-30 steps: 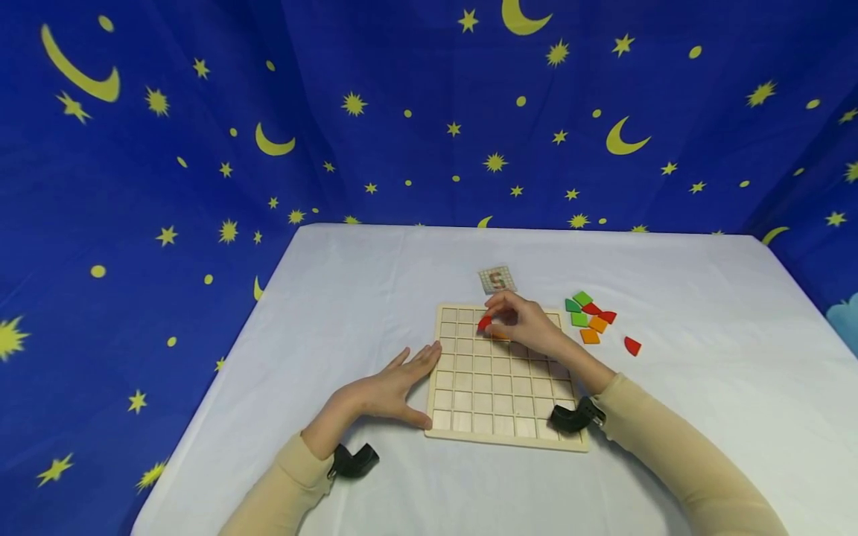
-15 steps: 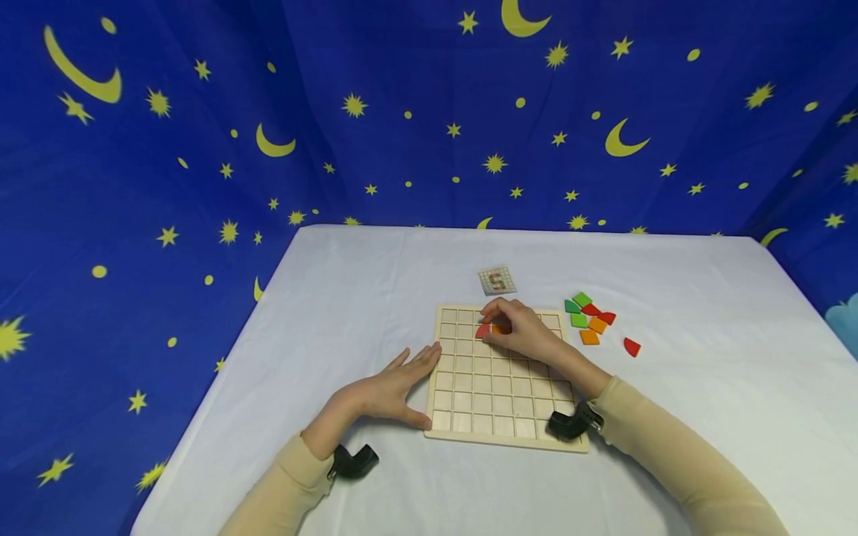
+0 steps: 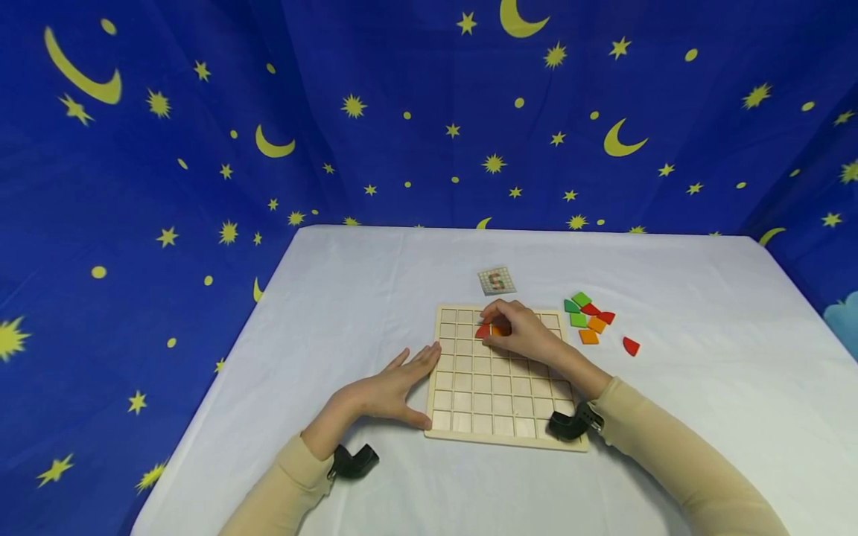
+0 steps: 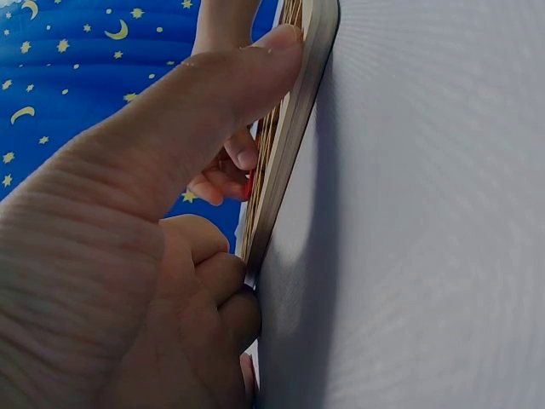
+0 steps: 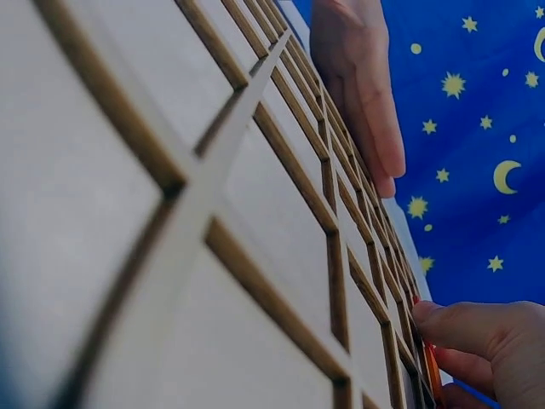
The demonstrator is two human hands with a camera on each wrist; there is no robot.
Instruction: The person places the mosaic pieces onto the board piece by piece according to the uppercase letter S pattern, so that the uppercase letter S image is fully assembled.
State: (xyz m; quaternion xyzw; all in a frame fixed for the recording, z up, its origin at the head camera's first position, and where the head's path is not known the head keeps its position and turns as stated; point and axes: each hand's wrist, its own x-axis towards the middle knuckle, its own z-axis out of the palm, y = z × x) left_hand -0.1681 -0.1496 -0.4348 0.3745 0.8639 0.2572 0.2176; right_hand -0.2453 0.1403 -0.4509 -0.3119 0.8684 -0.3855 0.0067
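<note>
Pale wooden square board [image 3: 501, 384], divided by raised ribs into cells, on the white cloth-covered surface [image 3: 375, 298]. The flat, glossless red quarter-round piece [image 3: 480, 332] lies in an upper cell beside an orange piece [image 3: 497, 331], pinched by the right hand [image 3: 526, 330]; the left hand [image 3: 389, 391], fingers spread, touches the board's left edge.

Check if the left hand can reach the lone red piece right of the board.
Likely not directly: the left hand touches the left side of the board, and the right arm crosses the way to the lone red piece.
</note>
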